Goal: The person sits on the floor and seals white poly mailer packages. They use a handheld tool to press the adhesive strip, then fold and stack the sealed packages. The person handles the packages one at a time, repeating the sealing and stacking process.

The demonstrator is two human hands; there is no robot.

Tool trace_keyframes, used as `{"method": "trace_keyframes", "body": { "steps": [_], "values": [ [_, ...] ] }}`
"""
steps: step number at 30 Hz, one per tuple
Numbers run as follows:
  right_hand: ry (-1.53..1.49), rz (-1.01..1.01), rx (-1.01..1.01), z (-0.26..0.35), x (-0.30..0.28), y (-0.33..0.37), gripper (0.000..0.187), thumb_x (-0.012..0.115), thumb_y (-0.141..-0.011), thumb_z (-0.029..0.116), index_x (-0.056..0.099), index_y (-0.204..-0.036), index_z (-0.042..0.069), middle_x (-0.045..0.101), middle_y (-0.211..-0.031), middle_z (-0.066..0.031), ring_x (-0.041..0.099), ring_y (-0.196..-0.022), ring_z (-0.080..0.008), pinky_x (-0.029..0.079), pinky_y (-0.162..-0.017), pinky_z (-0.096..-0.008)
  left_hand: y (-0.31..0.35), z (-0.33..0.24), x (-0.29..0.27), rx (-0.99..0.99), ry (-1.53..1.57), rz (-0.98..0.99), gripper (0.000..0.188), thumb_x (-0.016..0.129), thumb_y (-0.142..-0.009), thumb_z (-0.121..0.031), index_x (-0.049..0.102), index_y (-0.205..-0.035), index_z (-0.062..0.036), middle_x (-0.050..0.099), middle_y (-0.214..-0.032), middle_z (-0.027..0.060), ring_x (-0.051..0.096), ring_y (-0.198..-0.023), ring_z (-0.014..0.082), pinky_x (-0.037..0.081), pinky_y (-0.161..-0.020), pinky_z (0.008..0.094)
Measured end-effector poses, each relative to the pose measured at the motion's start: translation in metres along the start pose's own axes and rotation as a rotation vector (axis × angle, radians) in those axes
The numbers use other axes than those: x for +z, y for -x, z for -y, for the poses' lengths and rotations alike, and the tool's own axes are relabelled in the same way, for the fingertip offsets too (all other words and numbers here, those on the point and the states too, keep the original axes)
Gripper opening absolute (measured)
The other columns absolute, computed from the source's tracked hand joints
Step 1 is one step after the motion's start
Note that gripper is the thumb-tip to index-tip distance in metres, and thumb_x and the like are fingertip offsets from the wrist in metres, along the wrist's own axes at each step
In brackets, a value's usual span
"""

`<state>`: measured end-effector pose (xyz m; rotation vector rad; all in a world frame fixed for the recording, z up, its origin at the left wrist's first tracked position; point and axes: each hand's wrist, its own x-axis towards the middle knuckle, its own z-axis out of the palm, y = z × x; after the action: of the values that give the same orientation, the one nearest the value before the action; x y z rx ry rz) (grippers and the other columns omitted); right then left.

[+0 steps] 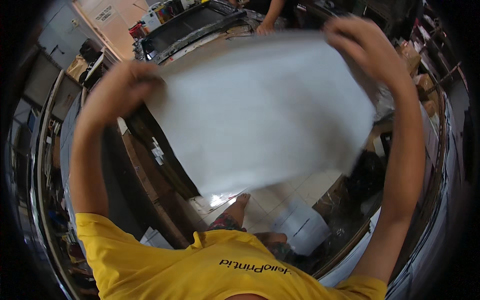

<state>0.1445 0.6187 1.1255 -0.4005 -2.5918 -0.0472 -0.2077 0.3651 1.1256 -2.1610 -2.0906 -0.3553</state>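
A large white sheet [265, 110], blurred by motion, hangs spread out in front of me. At its far left corner, my left hand [125, 90] is closed on the edge, its fingers smeared. My right hand [362, 47] pinches the far right corner, higher and farther away than the left. The sheet's near edge hangs loose above the floor. Whether it is paper or plastic I cannot tell. It hides most of the work surface behind it.
Beyond the sheet stands a dark framed panel [195, 30], with bottles and cans [152, 20] behind it. Another person's hand [266, 27] rests near the sheet's far edge. Cardboard boxes [425, 85] are stacked at the right. A white package [302, 227] lies on the tiled floor [260, 210].
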Motion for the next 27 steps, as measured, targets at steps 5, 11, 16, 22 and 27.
{"method": "trace_keyframes", "body": {
  "steps": [5, 11, 16, 22, 27],
  "values": [
    [-0.162, -0.183, -0.090, 0.024, 0.046, -0.147, 0.017, 0.063, -0.085, 0.013, 0.069, -0.095, 0.000, 0.070, -0.088, -0.0191, 0.067, -0.084, -0.0353, 0.052, -0.077, -0.0408, -0.010, 0.068, -0.088, -0.262, -0.251, -0.120, 0.022, 0.062, -0.089, -0.011, 0.067, -0.107, -0.0003, 0.068, -0.098, 0.0200, 0.066, -0.092, 0.0339, 0.050, -0.082, 0.0395],
    [-0.080, -0.375, -0.252, -0.003, 0.127, -0.158, 0.019, 0.068, -0.082, 0.021, 0.072, -0.090, 0.005, 0.073, -0.087, -0.0118, 0.069, -0.085, -0.0288, 0.050, -0.083, -0.0389, 0.017, 0.079, -0.019, -0.124, -0.641, -0.231, 0.030, 0.063, -0.079, 0.000, 0.067, -0.108, -0.0064, 0.064, -0.097, 0.0131, 0.062, -0.089, 0.0370, 0.048, -0.077, 0.0443],
    [0.111, -0.353, -0.269, -0.008, 0.239, -0.068, 0.008, 0.060, -0.085, 0.015, 0.066, -0.087, 0.011, 0.064, -0.088, -0.0041, 0.060, -0.096, -0.0241, 0.043, -0.098, -0.0483, 0.057, 0.066, 0.124, -0.050, -0.556, -0.056, 0.029, 0.069, -0.073, -0.007, 0.070, -0.102, -0.0120, 0.060, -0.088, 0.0051, 0.059, -0.085, 0.0250, 0.043, -0.074, 0.0408],
    [0.211, -0.029, -0.013, 0.006, 0.349, 0.036, 0.012, 0.057, -0.087, 0.025, 0.068, -0.084, 0.026, 0.066, -0.091, 0.0039, 0.061, -0.105, -0.0200, 0.033, -0.110, -0.0552, 0.084, 0.038, 0.252, 0.061, -0.411, 0.157, 0.024, 0.064, -0.078, -0.006, 0.068, -0.102, -0.0085, 0.058, -0.088, 0.0073, 0.060, -0.086, 0.0278, 0.044, -0.075, 0.0413],
    [0.114, 0.054, 0.328, 0.033, 0.340, 0.061, 0.015, 0.058, -0.086, 0.022, 0.070, -0.077, 0.019, 0.067, -0.090, 0.0014, 0.060, -0.107, -0.0248, 0.028, -0.112, -0.0617, 0.079, 0.031, 0.261, -0.001, -0.435, 0.357, 0.033, 0.065, -0.080, -0.007, 0.067, -0.113, -0.0043, 0.060, -0.095, 0.0103, 0.061, -0.089, 0.0314, 0.045, -0.075, 0.0440]
  ]
}}
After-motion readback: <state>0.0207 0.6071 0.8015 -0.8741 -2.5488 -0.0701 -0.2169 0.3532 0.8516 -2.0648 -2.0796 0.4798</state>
